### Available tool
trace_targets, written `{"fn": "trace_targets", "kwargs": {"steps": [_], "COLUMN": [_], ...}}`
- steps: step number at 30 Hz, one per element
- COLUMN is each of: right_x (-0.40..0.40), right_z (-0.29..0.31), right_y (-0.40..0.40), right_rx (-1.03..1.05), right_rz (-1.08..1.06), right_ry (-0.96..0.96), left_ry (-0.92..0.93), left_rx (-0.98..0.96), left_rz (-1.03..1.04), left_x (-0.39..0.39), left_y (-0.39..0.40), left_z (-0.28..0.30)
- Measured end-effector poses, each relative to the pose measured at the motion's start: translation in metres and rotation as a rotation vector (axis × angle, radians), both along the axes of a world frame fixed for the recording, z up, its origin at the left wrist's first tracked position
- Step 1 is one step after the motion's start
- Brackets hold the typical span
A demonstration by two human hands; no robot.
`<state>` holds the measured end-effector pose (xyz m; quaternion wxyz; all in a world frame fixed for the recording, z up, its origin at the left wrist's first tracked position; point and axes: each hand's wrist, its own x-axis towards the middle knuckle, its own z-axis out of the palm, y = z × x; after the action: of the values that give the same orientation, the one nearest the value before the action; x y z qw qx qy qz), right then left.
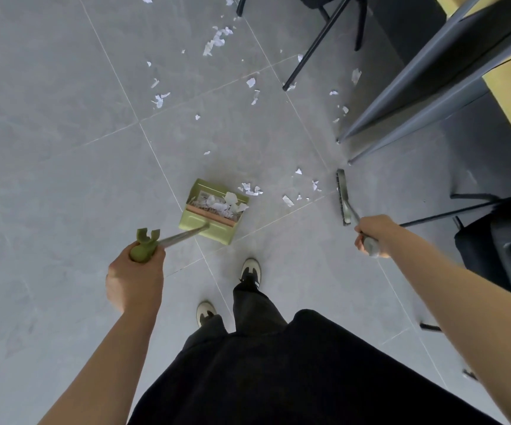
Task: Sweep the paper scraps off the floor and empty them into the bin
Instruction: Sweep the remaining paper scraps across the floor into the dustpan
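Note:
My left hand (137,273) grips the green handle of a long-handled green dustpan (199,223), which stands on the grey tiled floor ahead of my feet with several white paper scraps in its tray. My right hand (370,237) grips the handle of a grey broom; the broom head (343,197) rests on the floor to the right of the pan. A few scraps (249,189) lie between pan and broom head. More white scraps (216,41) are scattered farther ahead across the tiles.
Grey table legs (426,96) slant down at the right under a yellow-edged tabletop. Black chair legs (318,44) stand at the top middle, and a black chair (499,250) sits at the right edge. My shoes (249,268) are just behind the dustpan.

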<state>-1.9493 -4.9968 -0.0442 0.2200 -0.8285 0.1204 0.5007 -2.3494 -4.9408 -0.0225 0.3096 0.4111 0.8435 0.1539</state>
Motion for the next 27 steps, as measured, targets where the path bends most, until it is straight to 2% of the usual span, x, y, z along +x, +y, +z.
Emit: {"fn": "trace_targets", "kwargs": {"steps": [6, 19, 23, 27], "right_x": [0.013, -0.054, -0.086, -0.106], "right_z": [-0.012, -0.011, -0.003, 0.016], "right_y": [0.018, 0.055, 0.065, 0.077], "right_rx": [-0.019, -0.141, -0.147, -0.099], "right_rz": [0.051, 0.463, 0.457, 0.304], "right_ry": [0.011, 0.040, 0.077, 0.171], "left_ry": [0.002, -0.021, -0.033, -0.053], "left_rx": [0.015, 0.022, 0.013, 0.010], "left_rz": [0.008, 0.009, -0.018, -0.057], "left_x": [0.008, -0.019, -0.043, -0.068], "left_y": [0.015, 0.063, 0.088, 0.116], "left_z": [-0.001, -0.002, 0.000, 0.005]}}
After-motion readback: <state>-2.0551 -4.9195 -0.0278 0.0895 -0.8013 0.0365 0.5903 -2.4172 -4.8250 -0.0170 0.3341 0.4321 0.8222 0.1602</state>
